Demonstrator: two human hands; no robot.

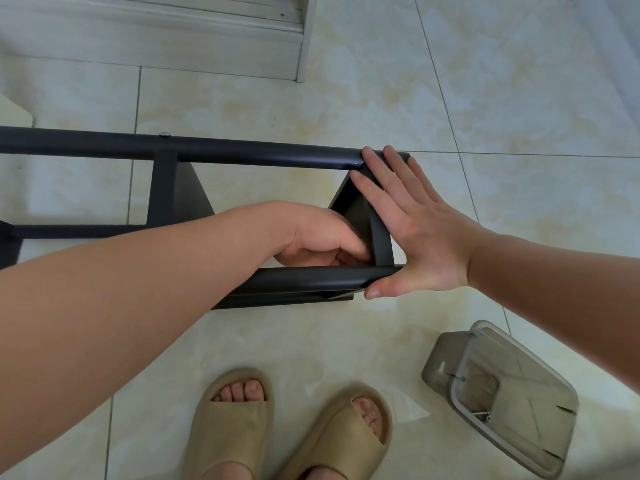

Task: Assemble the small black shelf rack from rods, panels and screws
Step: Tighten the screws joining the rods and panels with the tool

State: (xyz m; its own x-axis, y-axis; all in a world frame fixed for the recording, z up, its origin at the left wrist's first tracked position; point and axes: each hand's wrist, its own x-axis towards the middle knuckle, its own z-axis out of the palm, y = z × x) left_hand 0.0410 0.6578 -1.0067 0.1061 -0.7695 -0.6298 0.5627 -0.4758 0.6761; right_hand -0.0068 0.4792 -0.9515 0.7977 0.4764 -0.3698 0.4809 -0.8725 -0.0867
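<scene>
The black rack (pixel 162 195) lay on its side on the pale tiled floor (pixel 346 98), running from the left edge of the view to about the middle, well short of the floor's far edge, where a white furniture base (pixel 173 39) stood. Its far rod (pixel 259 152) and near rod (pixel 311 276) ran roughly parallel, left to right, with a middle panel (pixel 173 192) standing between them and a silver screw head (pixel 165 134) showing on the far rod just above that panel. At the rack's right end, the end panel (pixel 363 216) spanned the two rods. The right hand (pixel 415 230) was spread flat against the outer face of that end panel, fingers straight and reaching up to the far rod, thumb stretched out just under the tip of the near rod. The left hand (pixel 318 237) reached over the near rod into the frame, its fingers curled against the inner face of the end panel; whether they pinched anything there could not be told, since the fingertips were hidden in shadow. Toward the person, two feet in beige slippers (pixel 235 420) stood on the floor, and to their right a grey, clear-walled box (pixel 502 393) rested on the tiles, well apart from the rack, with a few small metal pieces (pixel 482 414) inside.
</scene>
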